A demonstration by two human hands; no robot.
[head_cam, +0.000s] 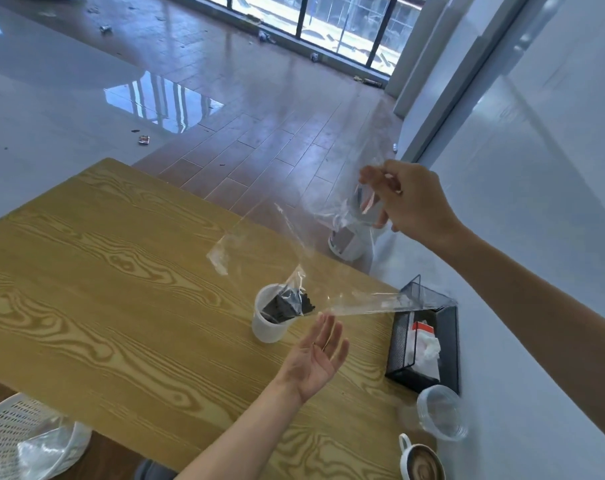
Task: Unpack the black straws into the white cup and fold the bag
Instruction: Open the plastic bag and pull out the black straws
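A white cup stands on the wooden table and holds a bundle of black straws, their tops leaning right. The clear plastic bag hangs in the air above the cup, its lower open end reaching down to the straws. My right hand pinches the bag's upper end, raised above the table's far right edge. My left hand hovers palm up with straight fingers just right of the cup, touching nothing.
A black mesh tissue box sits at the table's right edge. A clear plastic cup and a coffee mug stand near the front right corner. A white basket is at lower left. A white appliance is on the floor beyond.
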